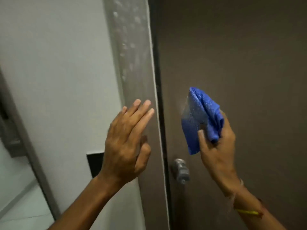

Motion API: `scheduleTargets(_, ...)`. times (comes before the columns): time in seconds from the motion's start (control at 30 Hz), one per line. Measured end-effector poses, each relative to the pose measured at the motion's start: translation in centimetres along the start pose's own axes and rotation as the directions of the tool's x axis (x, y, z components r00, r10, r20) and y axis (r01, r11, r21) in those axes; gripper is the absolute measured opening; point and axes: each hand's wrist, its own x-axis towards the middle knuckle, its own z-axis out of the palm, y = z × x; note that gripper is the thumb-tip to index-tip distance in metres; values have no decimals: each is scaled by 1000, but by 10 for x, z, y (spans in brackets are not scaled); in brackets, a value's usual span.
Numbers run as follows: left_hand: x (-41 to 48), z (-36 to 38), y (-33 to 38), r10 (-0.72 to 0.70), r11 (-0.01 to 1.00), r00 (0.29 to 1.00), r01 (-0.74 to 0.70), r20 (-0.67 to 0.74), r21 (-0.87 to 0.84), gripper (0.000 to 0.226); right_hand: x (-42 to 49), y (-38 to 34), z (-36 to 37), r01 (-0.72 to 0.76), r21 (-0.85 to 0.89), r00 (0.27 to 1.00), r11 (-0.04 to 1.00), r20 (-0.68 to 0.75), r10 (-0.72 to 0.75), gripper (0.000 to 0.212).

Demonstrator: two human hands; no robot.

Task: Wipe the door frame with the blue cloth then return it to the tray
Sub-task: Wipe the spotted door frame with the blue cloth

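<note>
The grey-brown door frame (134,60) runs from top centre down to the bottom, with pale droplets or smears on its upper part. My left hand (127,143) is raised flat before the frame at mid height, fingers spread and holding nothing. My right hand (217,146) grips a bunched blue cloth (199,118) in front of the dark brown door (240,55), to the right of the frame and not touching it. No tray is in view.
A silver door knob (180,170) sticks out of the door below the cloth. A black wall plate (95,163) sits on the white wall (58,63) behind my left wrist. Another frame edge and pale floor show at the far left.
</note>
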Motion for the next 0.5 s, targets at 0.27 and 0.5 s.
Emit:
scheduleTargets(0.27,12,-25,-69,-334,880,941,329,-45,343,63,4,-19,45,537,-244,844,808,175,-507,38)
scheduleTargets(0.5,51,-27,-100,-304,846,953,267,4,462,65,21,-22,82,628,-452,775,633,296,-558,41)
